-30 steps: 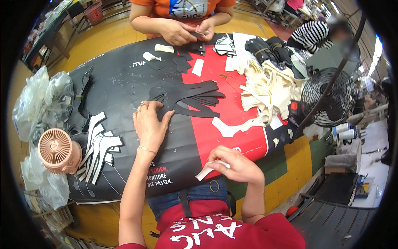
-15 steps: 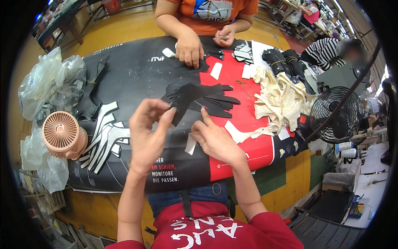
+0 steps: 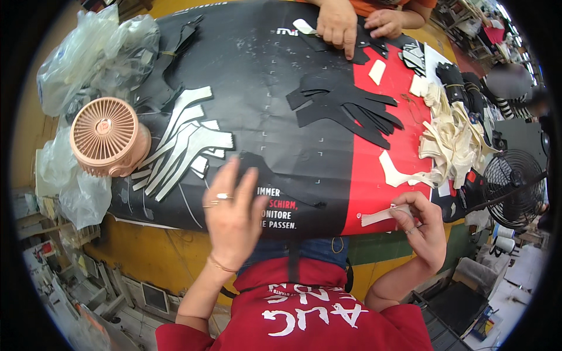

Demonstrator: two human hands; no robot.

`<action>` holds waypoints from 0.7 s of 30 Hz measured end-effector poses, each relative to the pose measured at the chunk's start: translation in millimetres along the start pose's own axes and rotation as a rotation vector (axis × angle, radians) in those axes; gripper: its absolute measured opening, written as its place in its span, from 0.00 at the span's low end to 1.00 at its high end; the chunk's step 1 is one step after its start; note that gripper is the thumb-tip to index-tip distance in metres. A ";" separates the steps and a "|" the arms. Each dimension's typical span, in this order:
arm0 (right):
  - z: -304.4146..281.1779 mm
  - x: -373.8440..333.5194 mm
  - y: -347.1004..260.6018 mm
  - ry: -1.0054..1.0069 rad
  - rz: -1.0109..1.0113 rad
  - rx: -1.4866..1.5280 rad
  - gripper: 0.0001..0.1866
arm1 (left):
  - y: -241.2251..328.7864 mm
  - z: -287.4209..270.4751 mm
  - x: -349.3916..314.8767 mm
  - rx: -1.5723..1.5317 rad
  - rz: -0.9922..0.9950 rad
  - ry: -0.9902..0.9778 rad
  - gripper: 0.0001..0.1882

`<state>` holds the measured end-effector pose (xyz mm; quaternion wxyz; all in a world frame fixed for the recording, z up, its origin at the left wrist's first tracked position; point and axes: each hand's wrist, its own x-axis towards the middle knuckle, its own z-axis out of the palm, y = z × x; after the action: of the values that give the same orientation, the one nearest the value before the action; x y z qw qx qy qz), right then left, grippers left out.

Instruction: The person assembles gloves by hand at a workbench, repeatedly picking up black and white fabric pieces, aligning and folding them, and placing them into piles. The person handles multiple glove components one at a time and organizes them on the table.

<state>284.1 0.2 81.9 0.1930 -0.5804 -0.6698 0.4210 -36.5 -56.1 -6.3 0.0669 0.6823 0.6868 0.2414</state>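
My left hand (image 3: pixel 234 216) is open over the front of the table, fingers spread and slightly blurred. By its fingertips a single curved black fabric piece (image 3: pixel 257 164) lies flat; whether they touch it I cannot tell. My right hand (image 3: pixel 426 225) pinches a short off-white strip (image 3: pixel 379 217) between thumb and fingers, above the red part of the table cover near the front edge. Farther back, a fanned pile of black fabric pieces (image 3: pixel 328 105) spans the black and red areas. Left of my left hand lies a spread of white cut pieces with dark edges (image 3: pixel 205 140).
A pink fan (image 3: pixel 108 137) and plastic bags (image 3: pixel 96 58) occupy the left side. Cream fabric pieces (image 3: pixel 453 131) are heaped at right, near a black fan (image 3: pixel 515 181). Across the table, another person's hands (image 3: pixel 339 26) touch black pieces. One cream piece (image 3: pixel 398 172) lies on the red area.
A black piece that was in my left hand at the pile now lies alone nearer me, and that hand has opened. My right hand has moved right and nearer with the off-white strip.
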 end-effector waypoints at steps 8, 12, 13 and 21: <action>40.1 15.9 -13.0 -0.100 -0.071 0.091 0.12 | 71.5 55.2 -14.6 0.020 0.056 -0.230 0.41; 56.4 27.7 -20.4 -0.077 -0.042 0.051 0.05 | 86.6 61.4 -16.7 -0.084 0.076 -0.115 0.36; 61.6 32.4 -21.7 -0.054 -0.086 0.034 0.06 | 82.3 56.2 -20.1 -0.059 0.088 -0.067 0.34; 107.6 71.2 -31.8 -0.087 -0.156 0.059 0.09 | 6.8 18.5 -34.7 -0.039 0.067 -0.060 0.26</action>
<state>166.3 31.5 29.1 0.2129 -0.5016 -0.7080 0.4493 -20.5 -85.7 -27.9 0.0924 0.7106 0.6563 0.2363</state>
